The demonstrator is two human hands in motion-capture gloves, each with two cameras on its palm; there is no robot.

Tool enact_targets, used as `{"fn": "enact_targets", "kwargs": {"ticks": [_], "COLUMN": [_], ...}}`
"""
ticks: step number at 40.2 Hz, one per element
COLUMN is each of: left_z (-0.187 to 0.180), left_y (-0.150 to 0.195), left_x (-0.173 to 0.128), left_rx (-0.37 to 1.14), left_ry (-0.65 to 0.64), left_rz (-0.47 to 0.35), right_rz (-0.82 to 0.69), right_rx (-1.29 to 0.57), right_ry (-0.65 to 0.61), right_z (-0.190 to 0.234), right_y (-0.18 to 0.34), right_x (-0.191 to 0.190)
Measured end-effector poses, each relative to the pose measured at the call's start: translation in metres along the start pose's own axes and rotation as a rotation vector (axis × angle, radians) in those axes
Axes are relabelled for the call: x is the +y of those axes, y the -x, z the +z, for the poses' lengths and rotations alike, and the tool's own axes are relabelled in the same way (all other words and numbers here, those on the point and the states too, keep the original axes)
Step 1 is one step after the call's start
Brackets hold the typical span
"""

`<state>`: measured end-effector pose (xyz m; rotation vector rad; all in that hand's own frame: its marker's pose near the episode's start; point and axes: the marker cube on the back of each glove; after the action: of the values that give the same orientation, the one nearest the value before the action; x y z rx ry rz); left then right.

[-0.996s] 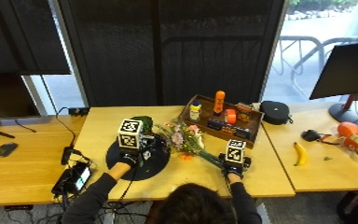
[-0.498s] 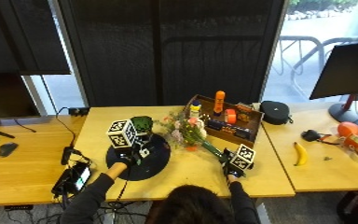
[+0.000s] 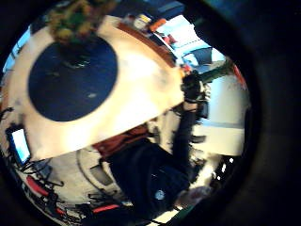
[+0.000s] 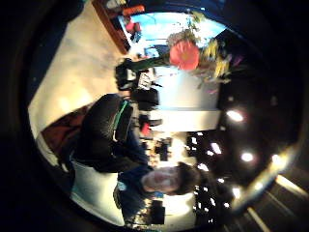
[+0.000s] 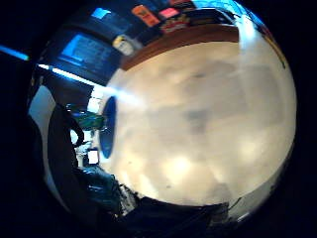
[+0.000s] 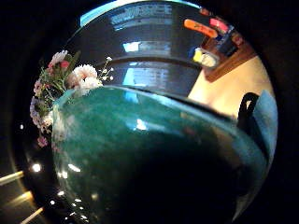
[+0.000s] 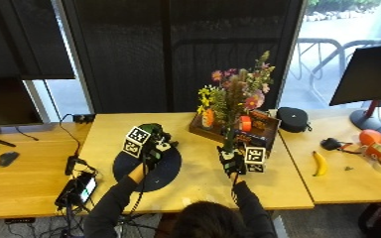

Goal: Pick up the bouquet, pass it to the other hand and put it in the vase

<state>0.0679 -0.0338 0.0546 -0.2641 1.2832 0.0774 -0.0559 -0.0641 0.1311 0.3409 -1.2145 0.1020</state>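
My right hand [image 7: 232, 161], fingers clamped on the stems, has raised the bouquet [image 7: 235, 96] upright; pickup complete, handover pending, left hand [image 7: 152, 148] fingers indiscernible

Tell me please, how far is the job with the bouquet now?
Done: the bouquet is off the table, held upright by its stems in the right hand. In hand: the left hand is raised over the dark round mat, but holds none of the bouquet. Left: passing it to the left hand and putting it in the green vase.
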Motion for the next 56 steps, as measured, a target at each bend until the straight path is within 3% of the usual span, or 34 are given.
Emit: {"fn": "enact_targets", "kwargs": {"ticks": [4, 14, 20, 30, 35, 42, 48, 53, 56], "left_z": [0.011, 0.030, 0.057, 0.103, 0.106, 0.106, 0.096, 0.084, 0.072], "left_y": [-0.014, -0.059, -0.093, -0.112, -0.109, -0.110, -0.107, -0.159, -0.174], "left_x": [-0.012, -0.029, -0.028, -0.037, -0.044, -0.047, -0.056, -0.017, -0.012], "left_rx": [0.120, 0.172, 0.123, 0.114, 0.160, 0.140, 0.096, 0.195, 0.215], "left_ry": [0.050, 0.071, -0.020, -0.182, -0.371, -0.518, -0.601, -0.553, -0.566], "left_rz": [0.000, 0.090, 0.168, 0.306, 0.374, 0.329, 0.349, 0.367, 0.373], "right_rz": [-0.025, -0.121, -0.164, -0.212, -0.244, -0.387, -0.251, -0.306, -0.417], "right_rx": [-0.141, -0.249, -0.251, -0.252, -0.205, -0.247, -0.245, -0.164, -0.117], "right_ry": [0.088, 0.207, 0.225, 0.246, 0.206, 0.196, 0.299, 0.346, 0.362], "right_z": [0.009, 0.031, 0.053, 0.090, 0.103, 0.113, 0.112, 0.102, 0.090], "right_y": [0.028, 0.067, 0.084, 0.097, 0.093, 0.085, 0.090, 0.094, 0.103], "right_x": [0.007, 0.023, 0.036, 0.059, 0.065, 0.060, 0.072, 0.072, 0.070]}}
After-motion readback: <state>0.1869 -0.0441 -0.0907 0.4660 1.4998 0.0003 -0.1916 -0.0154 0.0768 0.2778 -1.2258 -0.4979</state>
